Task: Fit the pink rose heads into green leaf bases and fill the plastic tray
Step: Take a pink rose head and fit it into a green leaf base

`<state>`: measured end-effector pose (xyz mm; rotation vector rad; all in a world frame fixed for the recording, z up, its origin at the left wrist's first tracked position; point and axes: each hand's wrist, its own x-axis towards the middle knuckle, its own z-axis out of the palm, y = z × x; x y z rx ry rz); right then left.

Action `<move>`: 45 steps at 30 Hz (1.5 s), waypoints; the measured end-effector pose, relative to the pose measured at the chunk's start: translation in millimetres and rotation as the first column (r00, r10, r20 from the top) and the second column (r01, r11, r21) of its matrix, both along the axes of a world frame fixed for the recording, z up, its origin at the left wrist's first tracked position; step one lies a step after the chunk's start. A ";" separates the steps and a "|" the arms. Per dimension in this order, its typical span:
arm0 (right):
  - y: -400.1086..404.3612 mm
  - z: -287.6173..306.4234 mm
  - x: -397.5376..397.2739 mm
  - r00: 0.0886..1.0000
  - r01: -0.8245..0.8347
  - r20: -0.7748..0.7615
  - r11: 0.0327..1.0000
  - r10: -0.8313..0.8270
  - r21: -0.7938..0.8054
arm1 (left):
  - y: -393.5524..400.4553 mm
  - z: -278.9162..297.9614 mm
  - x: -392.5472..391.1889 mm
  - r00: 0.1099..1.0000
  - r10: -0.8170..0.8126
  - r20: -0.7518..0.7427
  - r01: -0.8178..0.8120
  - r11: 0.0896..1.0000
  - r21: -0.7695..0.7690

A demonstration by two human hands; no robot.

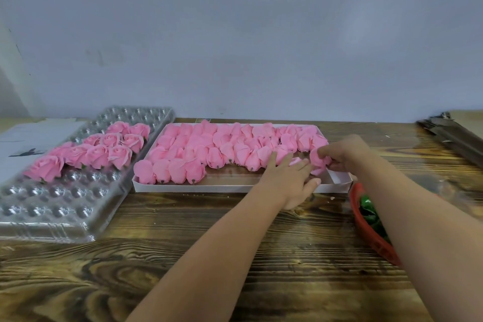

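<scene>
A shallow white box (pixel 230 187) in the middle of the table holds several rows of pink rose heads (pixel 209 144). My right hand (pixel 342 154) reaches into its right end and grips one pink rose head (pixel 317 159). My left hand (pixel 290 178) lies over the box's front right part with fingers stretched out, touching the roses there. To the left, the clear plastic tray (pixel 52 206) carries several finished roses (pixel 99 149) in its middle rows. A red basket (pixel 373 240) with green leaf bases (pixel 368 213) sits at the right, partly behind my right forearm.
The wooden table (pixel 209 256) runs up to a plain grey wall. A white sheet of paper (pixel 28 144) lies at the far left behind the tray. Flat grey cardboard pieces (pixel 454 133) are stacked at the far right.
</scene>
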<state>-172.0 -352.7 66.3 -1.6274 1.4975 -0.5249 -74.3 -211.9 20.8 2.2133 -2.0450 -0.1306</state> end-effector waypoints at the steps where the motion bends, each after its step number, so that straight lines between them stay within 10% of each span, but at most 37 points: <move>1: -0.8 0.7 -0.8 1.000 0.001 0.002 1.000 -0.001 -0.003 | -0.1 0.1 -0.1 1.000 0.006 -0.018 -0.006 1.000 -0.004; 12: 1.5 0.2 -7.1 0.996 -0.050 -0.069 0.998 0.053 0.041 | -15.3 16.5 -5.4 0.971 0.090 -0.221 -0.100 0.994 -0.034; 45: 8.5 6.1 -5.5 1.000 -0.001 0.022 1.000 0.001 -0.021 | -26.2 22.7 -4.5 0.974 0.196 -0.110 -0.209 0.970 -0.121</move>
